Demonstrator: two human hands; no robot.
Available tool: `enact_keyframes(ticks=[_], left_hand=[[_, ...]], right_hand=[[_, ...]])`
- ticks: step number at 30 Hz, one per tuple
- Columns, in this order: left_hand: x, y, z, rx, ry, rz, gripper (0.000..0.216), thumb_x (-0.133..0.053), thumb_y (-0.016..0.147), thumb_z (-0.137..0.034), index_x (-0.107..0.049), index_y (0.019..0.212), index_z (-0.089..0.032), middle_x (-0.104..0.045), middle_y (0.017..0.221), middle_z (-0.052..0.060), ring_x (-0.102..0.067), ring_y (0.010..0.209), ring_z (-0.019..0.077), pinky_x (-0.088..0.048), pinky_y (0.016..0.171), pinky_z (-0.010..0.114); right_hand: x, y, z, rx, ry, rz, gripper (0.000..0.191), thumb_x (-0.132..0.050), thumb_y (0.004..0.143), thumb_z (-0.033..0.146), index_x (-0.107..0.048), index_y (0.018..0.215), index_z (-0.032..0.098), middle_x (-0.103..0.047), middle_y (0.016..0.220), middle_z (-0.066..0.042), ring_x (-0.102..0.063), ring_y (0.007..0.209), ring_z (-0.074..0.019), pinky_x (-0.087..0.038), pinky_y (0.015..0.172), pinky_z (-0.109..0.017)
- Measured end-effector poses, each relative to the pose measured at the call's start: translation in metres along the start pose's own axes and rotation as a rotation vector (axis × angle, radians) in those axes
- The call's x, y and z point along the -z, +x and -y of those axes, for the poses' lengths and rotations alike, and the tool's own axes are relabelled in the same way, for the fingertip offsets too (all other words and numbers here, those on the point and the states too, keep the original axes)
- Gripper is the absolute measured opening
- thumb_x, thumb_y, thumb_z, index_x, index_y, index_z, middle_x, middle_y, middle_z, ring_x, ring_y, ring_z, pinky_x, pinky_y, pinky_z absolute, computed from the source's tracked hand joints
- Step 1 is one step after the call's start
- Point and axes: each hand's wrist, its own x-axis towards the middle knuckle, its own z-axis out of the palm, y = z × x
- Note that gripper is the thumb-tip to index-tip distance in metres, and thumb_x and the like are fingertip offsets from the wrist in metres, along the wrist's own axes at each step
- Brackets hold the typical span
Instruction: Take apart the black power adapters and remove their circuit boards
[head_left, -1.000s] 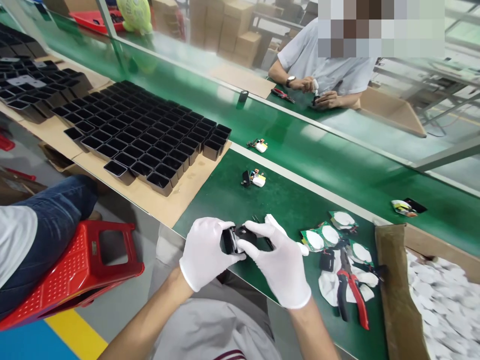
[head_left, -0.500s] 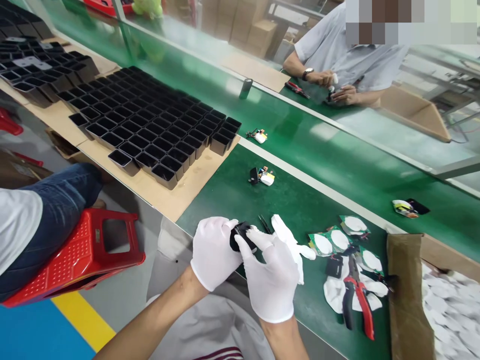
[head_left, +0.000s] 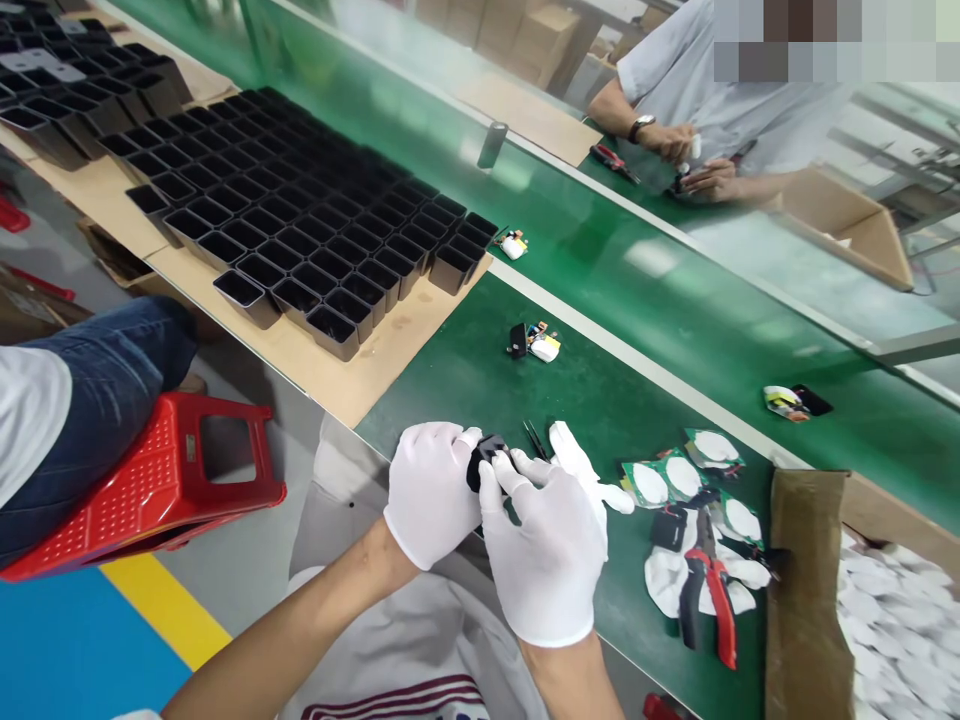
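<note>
In white gloves, my left hand (head_left: 433,490) and my right hand (head_left: 546,545) meet at the near edge of the green bench (head_left: 442,390). Between them is a small black plastic part (head_left: 489,452), partly covered by fingers. The left fingers wrap round its left side; the right thumb and fingertips pinch it from the right. Just beyond my right hand lie dark tweezers (head_left: 534,436) and a loose white glove (head_left: 574,452). Further right, pliers (head_left: 705,590) with red and black handles rest on white cloth, near several green circuit boards (head_left: 649,482) with white round pieces.
Rows of black plastic cups (head_left: 330,325) stand on cardboard (head_left: 330,385) at left. A cardboard box (head_left: 806,590) of white pieces is at right. Small electronic assemblies (head_left: 544,345) lie on the bench and green belt (head_left: 645,260). A person (head_left: 720,110) works opposite; a red stool (head_left: 165,475) stands left.
My hands stay on the black part, and the right fingers have shifted slightly over it. The view has tilted a little, and the assembly on the belt at right has slid left.
</note>
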Motion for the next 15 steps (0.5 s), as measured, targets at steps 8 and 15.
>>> enact_keyframes(ticks=[8, 15], left_hand=[[0.015, 0.010, -0.011, -0.026, -0.036, -0.066, 0.016, -0.066, 0.092, -0.028, -0.073, 0.101, -0.017, -0.074, 0.080, 0.007, -0.070, 0.080, 0.0263, -0.049, 0.077, 0.041], [0.014, 0.013, -0.009, 0.027, 0.054, 0.292, 0.015, -0.063, 0.094, -0.026, -0.073, 0.103, -0.019, -0.072, 0.084, 0.009, -0.065, 0.081, 0.0297, -0.042, 0.069, 0.043]], right_hand=[[0.011, -0.004, -0.002, -0.066, 0.063, -0.192, 0.016, -0.071, 0.101, 0.030, -0.083, 0.093, 0.023, -0.079, 0.093, -0.007, -0.077, 0.079, -0.0217, -0.060, 0.067, -0.033], [-0.011, -0.012, -0.003, -0.138, 0.171, -0.146, 0.031, -0.061, 0.106, 0.033, -0.086, 0.092, 0.020, -0.078, 0.089, -0.012, -0.076, 0.078, -0.0260, -0.063, 0.066, -0.038]])
